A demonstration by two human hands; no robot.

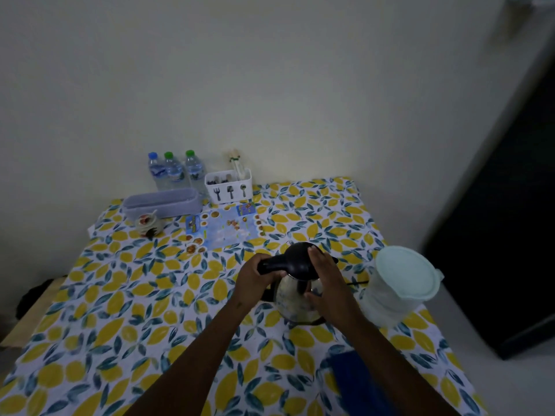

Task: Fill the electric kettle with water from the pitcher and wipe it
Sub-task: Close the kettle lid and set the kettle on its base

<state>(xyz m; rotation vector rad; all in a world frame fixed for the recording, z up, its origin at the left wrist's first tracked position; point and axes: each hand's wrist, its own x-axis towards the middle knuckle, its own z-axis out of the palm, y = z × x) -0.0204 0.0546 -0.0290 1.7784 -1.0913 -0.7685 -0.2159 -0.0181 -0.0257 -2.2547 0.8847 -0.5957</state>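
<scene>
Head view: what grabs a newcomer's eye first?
Both hands on the electric kettle at centre: left hand on its black handle, right hand over the lid and steel body. The pale pitcher, lid on, stands just right of it. The lemon-print tablecloth covers the whole table.

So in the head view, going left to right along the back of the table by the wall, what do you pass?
Lilac tray → blue-capped bottle → two green-capped bottles → white cutlery caddy. The small jar in front of the tray overlaps it, so it is left out.
</scene>
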